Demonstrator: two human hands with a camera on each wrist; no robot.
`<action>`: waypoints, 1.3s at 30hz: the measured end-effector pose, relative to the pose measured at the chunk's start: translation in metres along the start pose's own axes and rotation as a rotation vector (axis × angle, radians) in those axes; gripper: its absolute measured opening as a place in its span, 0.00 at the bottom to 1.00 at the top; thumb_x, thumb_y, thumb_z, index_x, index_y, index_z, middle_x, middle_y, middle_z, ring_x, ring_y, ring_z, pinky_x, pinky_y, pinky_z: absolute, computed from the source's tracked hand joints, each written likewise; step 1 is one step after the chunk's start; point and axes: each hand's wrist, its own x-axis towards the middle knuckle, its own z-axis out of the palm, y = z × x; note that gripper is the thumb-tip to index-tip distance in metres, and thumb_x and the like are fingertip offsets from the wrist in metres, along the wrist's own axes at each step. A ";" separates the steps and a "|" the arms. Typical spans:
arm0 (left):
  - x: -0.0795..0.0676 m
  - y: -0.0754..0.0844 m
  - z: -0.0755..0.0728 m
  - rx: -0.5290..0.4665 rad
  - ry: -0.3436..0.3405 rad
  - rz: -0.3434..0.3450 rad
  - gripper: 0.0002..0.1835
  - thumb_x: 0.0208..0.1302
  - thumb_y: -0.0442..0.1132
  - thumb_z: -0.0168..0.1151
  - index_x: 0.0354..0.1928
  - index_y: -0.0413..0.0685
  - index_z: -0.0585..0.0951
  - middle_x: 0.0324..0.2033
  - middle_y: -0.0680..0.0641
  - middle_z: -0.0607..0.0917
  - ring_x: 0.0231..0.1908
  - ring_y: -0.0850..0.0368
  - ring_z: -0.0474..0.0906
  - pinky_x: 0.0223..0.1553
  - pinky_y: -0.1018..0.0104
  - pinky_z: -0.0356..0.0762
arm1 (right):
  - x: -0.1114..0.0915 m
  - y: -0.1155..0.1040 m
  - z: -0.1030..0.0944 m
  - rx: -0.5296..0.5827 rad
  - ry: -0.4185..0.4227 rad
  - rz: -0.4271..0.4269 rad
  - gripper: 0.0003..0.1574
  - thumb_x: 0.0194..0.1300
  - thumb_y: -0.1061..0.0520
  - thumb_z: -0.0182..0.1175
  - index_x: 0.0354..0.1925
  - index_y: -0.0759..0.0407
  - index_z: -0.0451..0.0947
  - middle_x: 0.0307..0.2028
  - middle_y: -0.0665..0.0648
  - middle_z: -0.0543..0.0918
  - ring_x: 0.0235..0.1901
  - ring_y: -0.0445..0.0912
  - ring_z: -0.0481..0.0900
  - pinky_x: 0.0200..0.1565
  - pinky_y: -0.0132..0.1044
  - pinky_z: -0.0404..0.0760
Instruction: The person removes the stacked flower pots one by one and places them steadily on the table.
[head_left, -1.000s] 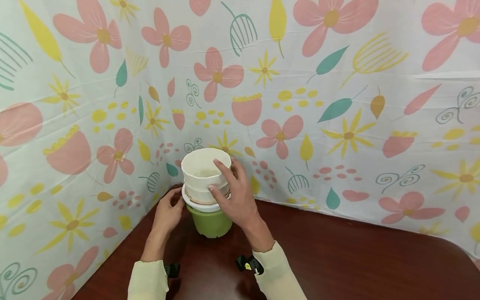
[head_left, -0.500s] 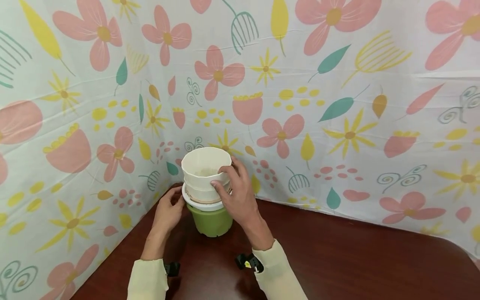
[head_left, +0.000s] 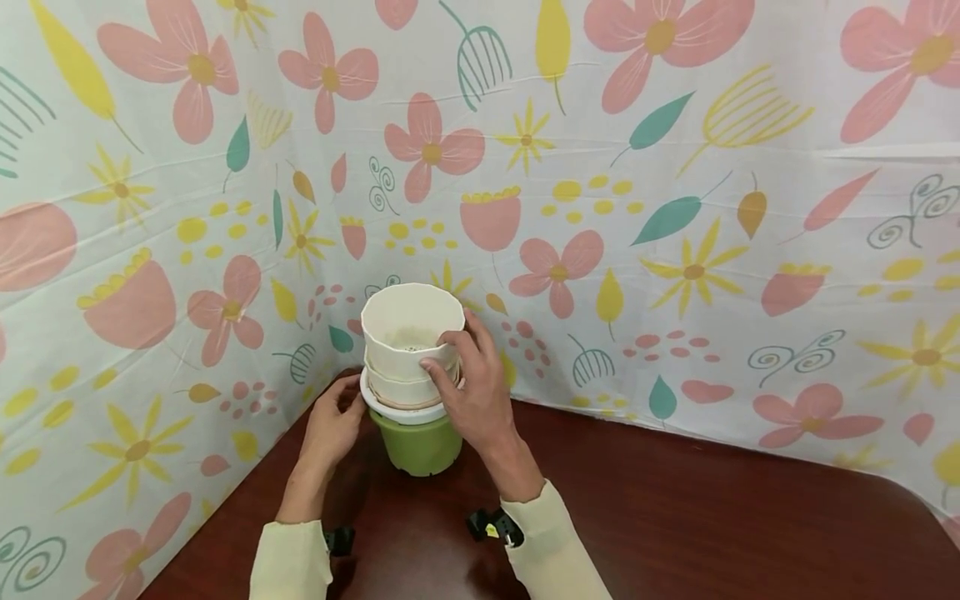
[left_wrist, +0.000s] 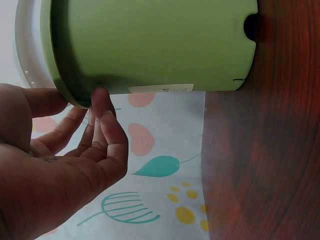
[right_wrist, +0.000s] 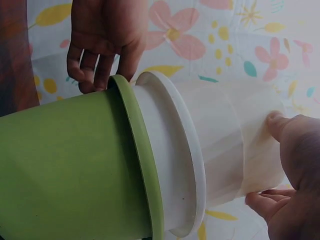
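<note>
Stack of pots [head_left: 395,389], upright, on a dark reddish-brown table [head_left: 675,500], near the corner of a flower-printed cloth [head_left: 637,208]; position: between the two hands. Bottom item: green pot [head_left: 420,448], base on the table, small notches at the lower edge, pale label [left_wrist: 165,88] on the side seen in the left wrist view. Next above: white pot [head_left: 397,416], set inside the green one, its rim and a band of wall standing clear of the green rim. Above that: cream pots nested one in another, exact number not possible to tell; uppermost cream pot [head_left: 393,360] with faceted rim, mouth facing up, small dark marks on its floor. Left hand [head_left: 333,423]: at the stack's left side, lower of the two, thumb and fingers pinching the green pot's rim. Right hand [head_left: 480,396]: at the stack's right side, higher, gripping the uppermost cream pot, thumb on its outer wall, index finger at its rim, other fingers partly hidden behind. Hands well apart from each other. Sleeves [head_left: 558,546]: cream, on both arms; black device [head_left: 341,540] at the left wrist, another [head_left: 495,527] at the right.
</note>
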 end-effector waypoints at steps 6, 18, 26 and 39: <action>-0.002 0.001 -0.001 0.003 -0.003 0.003 0.22 0.84 0.46 0.53 0.73 0.51 0.75 0.59 0.41 0.81 0.53 0.46 0.77 0.47 0.58 0.76 | 0.002 -0.003 -0.003 0.029 0.066 -0.042 0.20 0.68 0.56 0.75 0.49 0.62 0.77 0.72 0.74 0.67 0.72 0.64 0.71 0.65 0.56 0.79; -0.002 0.002 -0.002 0.021 -0.009 0.014 0.21 0.85 0.46 0.53 0.73 0.51 0.75 0.60 0.41 0.81 0.53 0.46 0.78 0.48 0.58 0.76 | 0.007 -0.005 -0.012 0.140 0.146 -0.122 0.19 0.65 0.62 0.76 0.48 0.66 0.78 0.72 0.75 0.65 0.72 0.67 0.70 0.65 0.58 0.77; -0.004 0.002 -0.004 0.018 -0.027 0.007 0.23 0.85 0.48 0.52 0.75 0.51 0.73 0.63 0.40 0.80 0.56 0.44 0.78 0.51 0.53 0.77 | 0.009 -0.009 -0.020 0.168 0.161 -0.153 0.19 0.69 0.57 0.73 0.48 0.67 0.77 0.73 0.77 0.63 0.72 0.68 0.69 0.65 0.60 0.76; -0.005 0.005 -0.004 0.045 -0.058 0.005 0.24 0.85 0.48 0.51 0.76 0.50 0.71 0.64 0.38 0.79 0.59 0.42 0.76 0.55 0.49 0.76 | 0.012 -0.016 -0.037 0.123 0.206 -0.192 0.23 0.73 0.48 0.69 0.45 0.68 0.78 0.70 0.78 0.66 0.71 0.68 0.71 0.65 0.63 0.76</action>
